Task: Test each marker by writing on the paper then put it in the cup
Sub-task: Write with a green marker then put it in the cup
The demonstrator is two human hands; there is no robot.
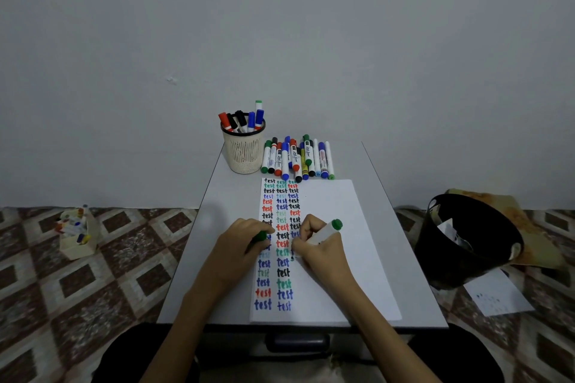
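A white sheet of paper (329,246) lies on the small grey table (230,205), with columns of the word "test" in several colours down its left part. My right hand (320,246) grips a white marker with a green end (329,228), its tip down on the paper in the third column. My left hand (241,241) rests on the paper's left edge and holds the green cap (259,237). A cream mesh cup (244,151) at the table's back holds several markers. A row of loose markers (297,158) lies to the right of the cup.
A black waste bin (466,242) with paper in it stands on the patterned floor at the right, a loose sheet (497,295) beside it. A cream box of markers (77,233) sits on the floor at the left. A plain wall rises behind the table.
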